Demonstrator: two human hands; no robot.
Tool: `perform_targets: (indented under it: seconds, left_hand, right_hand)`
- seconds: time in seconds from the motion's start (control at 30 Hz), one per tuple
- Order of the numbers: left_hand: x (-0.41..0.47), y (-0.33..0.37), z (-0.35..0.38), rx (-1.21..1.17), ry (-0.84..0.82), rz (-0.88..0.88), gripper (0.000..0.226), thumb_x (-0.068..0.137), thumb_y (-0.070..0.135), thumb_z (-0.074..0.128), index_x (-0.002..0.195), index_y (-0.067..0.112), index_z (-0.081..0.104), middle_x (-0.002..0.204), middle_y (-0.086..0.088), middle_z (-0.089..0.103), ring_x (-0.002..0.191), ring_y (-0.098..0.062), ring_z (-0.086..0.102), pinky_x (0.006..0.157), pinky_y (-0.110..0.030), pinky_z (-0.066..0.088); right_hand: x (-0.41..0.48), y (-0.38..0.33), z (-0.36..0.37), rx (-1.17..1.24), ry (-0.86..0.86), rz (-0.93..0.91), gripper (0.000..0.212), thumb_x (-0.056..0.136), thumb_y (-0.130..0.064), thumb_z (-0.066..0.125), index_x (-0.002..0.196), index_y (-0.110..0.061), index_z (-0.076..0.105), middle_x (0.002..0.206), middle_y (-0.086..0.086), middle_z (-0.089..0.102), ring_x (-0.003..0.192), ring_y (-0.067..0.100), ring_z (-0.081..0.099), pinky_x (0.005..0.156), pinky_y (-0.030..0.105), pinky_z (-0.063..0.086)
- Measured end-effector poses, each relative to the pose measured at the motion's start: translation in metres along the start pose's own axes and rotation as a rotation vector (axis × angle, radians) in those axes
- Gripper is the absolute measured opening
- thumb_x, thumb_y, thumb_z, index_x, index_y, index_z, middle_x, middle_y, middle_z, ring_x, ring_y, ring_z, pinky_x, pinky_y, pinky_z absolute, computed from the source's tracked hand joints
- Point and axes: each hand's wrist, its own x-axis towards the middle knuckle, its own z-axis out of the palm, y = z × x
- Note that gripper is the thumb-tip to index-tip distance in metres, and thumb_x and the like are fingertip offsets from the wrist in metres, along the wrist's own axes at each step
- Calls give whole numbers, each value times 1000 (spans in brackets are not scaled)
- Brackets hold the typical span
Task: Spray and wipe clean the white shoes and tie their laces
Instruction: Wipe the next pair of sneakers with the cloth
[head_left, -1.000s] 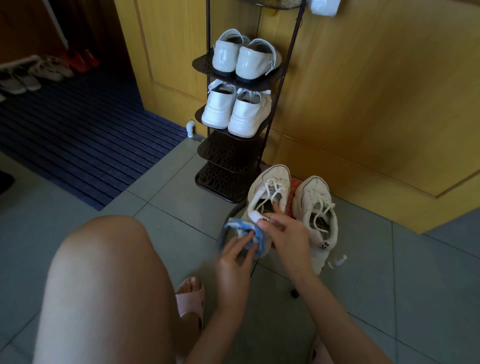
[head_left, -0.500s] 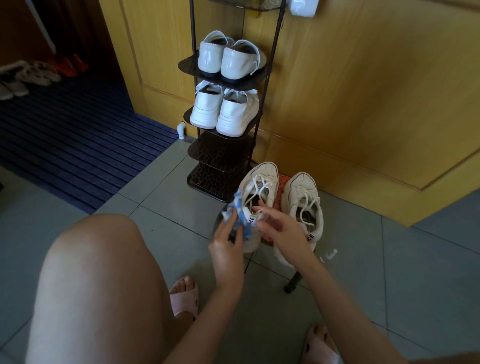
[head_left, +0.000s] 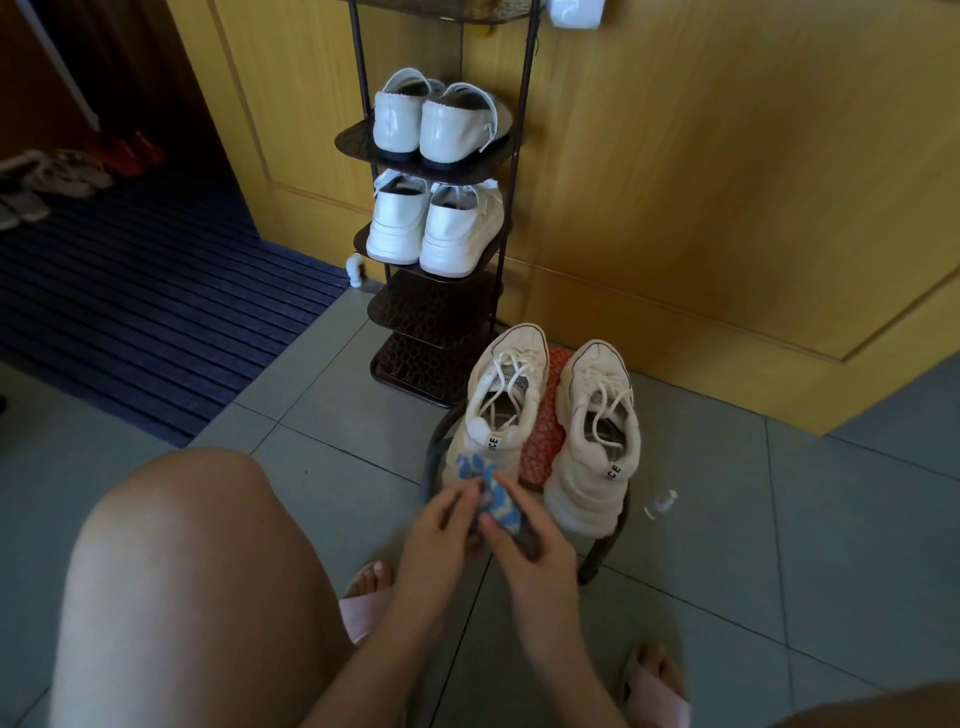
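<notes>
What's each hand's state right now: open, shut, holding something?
Left hand: fingers pinch the blue-and-white cloth.
Right hand: fingers grip the same cloth.

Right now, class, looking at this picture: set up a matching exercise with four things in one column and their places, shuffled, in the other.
Things
1 cloth
2 loafers
3 sneakers
4 bottle

Places
A on the stool
B lying on the floor, right of the stool
C on a rack shelf
D held between the left hand and right hand

Pairs: 1-D, 2-C, 3-A, 4-B
</notes>
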Motion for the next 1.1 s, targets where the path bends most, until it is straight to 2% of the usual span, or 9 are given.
perform_targets:
  seconds: [0.1,0.17,0.23,0.4,0.57,0.77,0.9,1.0,1.1]
  left_hand:
    - [2,20,-12,306,102,227,17,93,14,51,102,21,63,104,2,66,86,-3,65,66,-20,56]
    - [13,39,-21,656,164,551,26,87,11,62,109,25,62,105,11,62,90,3,60,76,-19,53]
    - [32,54,-23,915,61,745,40,82,14,69,121,23,59,114,11,55,101,1,52,83,-16,44]
    - [80,61,-18,1283,-228,639,46,83,28,68,127,20,56,128,-1,55,123,-16,44,95,-22,34]
    - [102,60,-23,1233,-331,716,27,77,27,72,98,11,72,92,0,68,107,-20,46,91,-20,33]
    - [104,54,-19,1083,-305,750,15,78,22,70,86,10,74,66,15,50,79,-17,45,78,-27,34]
    - [107,55,-19,1044,-298,736,7,78,18,72,80,12,74,58,17,42,69,-11,40,73,-24,29]
    - [106,57,-17,1015,-298,733,6,81,15,70,78,12,75,53,20,42,63,-4,38,70,-17,27]
    - [102,59,-13,1031,-302,777,13,84,17,64,81,10,75,56,22,43,63,-2,38,74,-15,27]
  right_hand:
    - [-3,-1,-4,107,298,73,29,80,-2,69,104,-17,68,103,5,71,90,12,68,70,16,54]
    - [-4,-5,-6,107,466,28,28,80,-5,70,105,-19,66,104,3,70,94,12,66,72,16,55]
    - [1,-10,-2,100,547,-61,30,83,-8,68,109,-22,64,109,-3,66,100,7,63,76,16,54]
    - [32,-12,19,-13,456,-206,37,92,-11,57,128,-21,53,134,-5,45,121,3,49,95,15,46]
    - [47,12,29,-155,319,-263,42,94,-15,54,129,-35,46,144,-5,39,129,-1,40,96,7,38]
    - [44,45,28,-404,410,-362,49,87,-4,63,134,-15,53,129,6,42,124,19,46,99,36,48]
    - [26,65,25,-642,272,-471,71,77,11,67,135,-24,47,125,-7,35,117,5,43,97,32,47]
    - [19,57,18,-593,326,-515,67,77,12,66,134,-20,51,118,-7,40,110,9,49,85,40,54]
    - [36,31,17,-603,425,-600,60,82,6,64,136,-13,49,128,-1,36,124,16,42,101,35,44]
